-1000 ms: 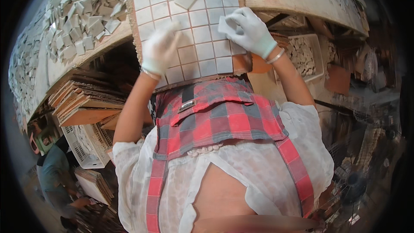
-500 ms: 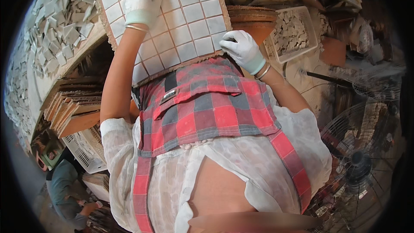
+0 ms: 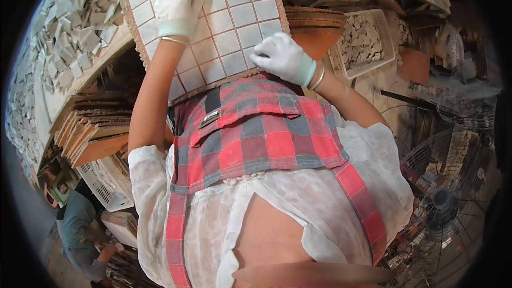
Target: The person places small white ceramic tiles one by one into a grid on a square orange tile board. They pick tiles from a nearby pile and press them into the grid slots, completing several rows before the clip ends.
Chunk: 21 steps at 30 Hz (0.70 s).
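Pale grey square tiles (image 3: 233, 20) lie in rows on a board (image 3: 280, 2) with a rough brown edge, just beyond my apron. My left hand (image 3: 178, 10), in a white glove, rests on the upper left tiles with its fingers stretched out and apart. Over the near right corner of the tiled board is my right hand (image 3: 284, 60), also gloved. Its fingers are curled and pressed together, and whatever they may hold is hidden.
Loose tiles (image 3: 66, 32) are heaped on the left. Brown boards are stacked at left (image 3: 88, 133) and right (image 3: 314, 24). A white basket (image 3: 392, 56) holds tile pieces. A wire fan (image 3: 442, 200) stands lower right. Another person (image 3: 80, 234) works at lower left.
My left hand has spread its fingers flat on the tiles and shifted slightly nearer. My right hand has moved left from the board's edge to over its corner tiles.
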### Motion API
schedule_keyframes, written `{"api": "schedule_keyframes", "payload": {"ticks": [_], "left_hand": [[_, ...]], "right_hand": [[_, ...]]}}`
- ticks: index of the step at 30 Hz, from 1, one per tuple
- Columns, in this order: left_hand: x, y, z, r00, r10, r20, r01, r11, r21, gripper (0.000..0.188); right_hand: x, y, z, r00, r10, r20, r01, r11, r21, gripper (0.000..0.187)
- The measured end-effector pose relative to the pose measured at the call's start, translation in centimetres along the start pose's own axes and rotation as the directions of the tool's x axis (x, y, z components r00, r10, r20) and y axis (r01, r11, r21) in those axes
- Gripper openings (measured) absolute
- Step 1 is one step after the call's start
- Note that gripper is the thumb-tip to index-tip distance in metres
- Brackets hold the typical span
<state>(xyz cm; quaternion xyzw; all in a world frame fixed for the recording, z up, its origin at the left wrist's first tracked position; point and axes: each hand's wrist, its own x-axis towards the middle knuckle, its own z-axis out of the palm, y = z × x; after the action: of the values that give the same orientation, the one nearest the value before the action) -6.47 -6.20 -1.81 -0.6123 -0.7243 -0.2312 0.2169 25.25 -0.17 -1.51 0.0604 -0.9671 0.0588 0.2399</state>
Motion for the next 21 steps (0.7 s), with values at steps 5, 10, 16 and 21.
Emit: {"api": "schedule_keyframes", "payload": {"ticks": [5, 10, 16, 21], "left_hand": [[1.7, 0.8, -0.3, 0.984, -0.174, 0.047, 0.178, 0.976, -0.123, 0.059], [1.0, 6.1, -1.5, 0.998, -0.034, -0.055, 0.000, 0.846, -0.533, 0.078], [2.7, 6.6, 1.2, 0.997, -0.001, -0.075, -0.015, 0.979, -0.204, 0.081], [5.9, 5.8, 5.0, 0.965, 0.113, 0.236, -0.124, 0.992, 0.035, 0.066]], "right_hand": [[0.3, 1.1, -1.7, 0.990, 0.105, 0.098, -0.122, 0.974, 0.190, 0.023], [5.8, 6.6, -0.9, 0.619, 0.777, 0.112, -0.463, 0.246, 0.851, 0.030], [4.7, 21.7, -0.2, 0.571, 0.820, 0.037, -0.691, 0.455, 0.562, 0.036], [3.2, 35.5, 2.3, 0.581, 0.814, -0.017, -0.707, 0.515, 0.485, 0.019]]}}
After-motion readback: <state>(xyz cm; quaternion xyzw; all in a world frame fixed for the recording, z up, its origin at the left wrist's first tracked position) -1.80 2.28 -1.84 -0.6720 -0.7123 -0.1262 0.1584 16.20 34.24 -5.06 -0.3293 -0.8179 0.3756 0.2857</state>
